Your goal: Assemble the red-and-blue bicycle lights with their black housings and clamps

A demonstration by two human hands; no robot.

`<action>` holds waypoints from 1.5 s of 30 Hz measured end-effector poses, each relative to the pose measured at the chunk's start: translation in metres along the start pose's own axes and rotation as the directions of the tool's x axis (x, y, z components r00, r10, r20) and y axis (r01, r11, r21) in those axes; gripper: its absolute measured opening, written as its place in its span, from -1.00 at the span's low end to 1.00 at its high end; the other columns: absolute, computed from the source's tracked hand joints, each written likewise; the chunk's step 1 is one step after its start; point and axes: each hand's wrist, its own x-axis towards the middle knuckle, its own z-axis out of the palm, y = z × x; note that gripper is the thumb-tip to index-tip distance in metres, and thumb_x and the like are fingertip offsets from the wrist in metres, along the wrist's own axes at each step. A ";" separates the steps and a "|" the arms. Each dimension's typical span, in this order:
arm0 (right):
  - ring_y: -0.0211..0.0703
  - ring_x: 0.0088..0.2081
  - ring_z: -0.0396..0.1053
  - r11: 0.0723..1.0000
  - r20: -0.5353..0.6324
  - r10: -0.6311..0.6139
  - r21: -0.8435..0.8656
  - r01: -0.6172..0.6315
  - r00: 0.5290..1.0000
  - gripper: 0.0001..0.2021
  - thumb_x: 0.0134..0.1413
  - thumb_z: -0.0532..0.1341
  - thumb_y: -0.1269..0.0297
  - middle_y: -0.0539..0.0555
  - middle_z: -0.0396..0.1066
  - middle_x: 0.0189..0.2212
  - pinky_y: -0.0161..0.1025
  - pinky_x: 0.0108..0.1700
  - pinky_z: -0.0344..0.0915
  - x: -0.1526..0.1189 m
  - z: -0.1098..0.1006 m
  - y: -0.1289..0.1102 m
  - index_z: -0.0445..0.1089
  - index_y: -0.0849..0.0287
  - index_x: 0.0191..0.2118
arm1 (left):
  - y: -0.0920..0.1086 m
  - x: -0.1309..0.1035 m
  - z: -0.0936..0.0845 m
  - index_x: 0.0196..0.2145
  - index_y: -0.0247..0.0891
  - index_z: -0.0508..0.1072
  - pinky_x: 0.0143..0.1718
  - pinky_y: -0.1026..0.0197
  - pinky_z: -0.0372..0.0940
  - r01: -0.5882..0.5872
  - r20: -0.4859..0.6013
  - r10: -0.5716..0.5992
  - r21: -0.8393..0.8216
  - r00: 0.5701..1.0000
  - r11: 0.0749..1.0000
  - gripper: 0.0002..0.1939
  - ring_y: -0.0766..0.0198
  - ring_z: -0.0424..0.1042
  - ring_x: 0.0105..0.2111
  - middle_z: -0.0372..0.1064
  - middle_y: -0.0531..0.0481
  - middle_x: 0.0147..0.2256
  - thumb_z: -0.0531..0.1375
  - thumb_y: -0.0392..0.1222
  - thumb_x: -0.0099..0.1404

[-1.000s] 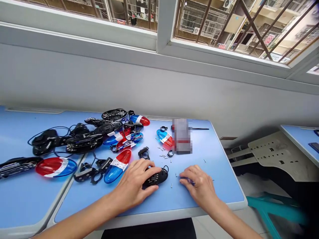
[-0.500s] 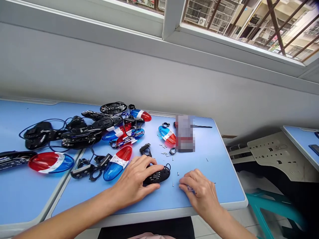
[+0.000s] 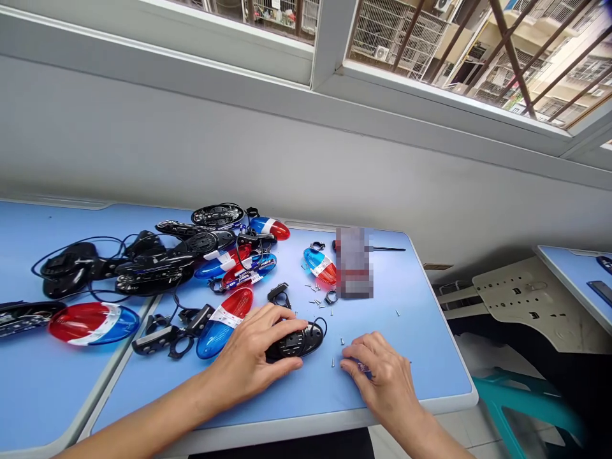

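Observation:
My left hand (image 3: 258, 357) grips a black oval housing (image 3: 306, 341) lying on the blue table, thumb on the near side and fingers on the far side. To its right, my right hand (image 3: 377, 370) is curled low over the table, fingers bent together around something small and partly see-through that I cannot make out. Loose screws (image 3: 333, 362) lie between the hands. A red and blue lens (image 3: 225, 323) sits left of my left hand. Beyond the housing are a black clamp bracket (image 3: 278, 295) and a black ring (image 3: 331, 297).
Black housings with cables (image 3: 155, 271) and red and blue lenses are piled at the left. A second lens (image 3: 320, 266), several screws and a blurred-out box (image 3: 354, 264) stand behind, beside a screwdriver shaft (image 3: 389, 249). A teal stool (image 3: 502, 408) is at the right.
The camera view has tilted up slightly. My left hand and the black housing have moved a little to the left. My right hand keeps its curled pose.

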 end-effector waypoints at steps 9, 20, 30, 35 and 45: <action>-0.15 -0.33 0.36 1.000 -0.017 -0.013 0.026 0.014 1.000 -0.81 0.30 0.11 0.23 0.06 0.46 -0.37 -0.30 -0.47 0.14 -0.005 0.005 -0.005 0.45 0.08 -0.27 | -0.005 0.001 0.004 0.08 -0.14 0.39 -0.15 0.06 0.33 -0.007 -0.005 0.007 0.013 1.000 1.000 -0.55 0.11 0.37 -0.16 0.41 -0.09 -0.09 0.31 -0.19 0.24; -0.12 -0.30 0.42 1.000 -0.045 0.011 -0.013 -0.011 0.999 -0.84 0.21 0.22 0.26 0.08 0.51 -0.29 -0.28 -0.44 0.23 0.031 0.019 -0.011 0.45 0.07 -0.11 | -0.006 -0.002 0.007 0.11 -0.18 0.35 -0.08 -0.03 0.35 0.016 -0.055 -0.011 0.101 0.998 0.995 -0.51 0.03 0.42 -0.12 0.46 -0.15 -0.06 0.29 -0.03 0.27; -0.10 -0.29 0.39 0.999 -0.017 -0.022 0.027 0.023 1.000 -0.87 0.15 0.27 0.34 0.05 0.50 -0.33 -0.27 -0.45 0.19 0.030 0.028 -0.003 0.43 0.10 -0.16 | 0.005 -0.003 0.008 0.22 -0.23 0.20 0.00 -0.04 0.37 -0.065 0.052 0.057 0.176 0.997 0.982 -0.48 0.00 0.37 0.03 0.38 -0.22 0.06 0.20 -0.20 0.34; -0.06 -0.24 0.40 0.998 0.056 -0.011 0.057 0.008 0.998 -0.72 0.04 0.37 0.32 0.04 0.51 -0.29 -0.25 -0.43 0.21 0.033 0.028 -0.002 0.43 0.08 -0.09 | 0.005 -0.003 0.011 0.24 -0.24 0.15 0.06 -0.04 0.35 -0.038 0.079 0.024 0.190 0.997 0.981 -0.45 0.00 0.35 0.08 0.35 -0.23 0.10 0.17 -0.23 0.34; -0.08 -0.21 0.43 0.996 -0.043 0.071 0.066 -0.068 0.997 -0.83 0.15 0.28 0.30 0.06 0.53 -0.26 -0.26 -0.34 0.22 0.041 -0.005 0.023 0.48 0.11 -0.12 | 0.007 -0.003 0.009 0.10 -0.19 0.22 -0.04 0.01 0.36 0.142 0.052 -0.152 0.167 0.987 0.976 -0.55 0.05 0.41 -0.04 0.39 -0.16 -0.02 0.20 -0.23 0.27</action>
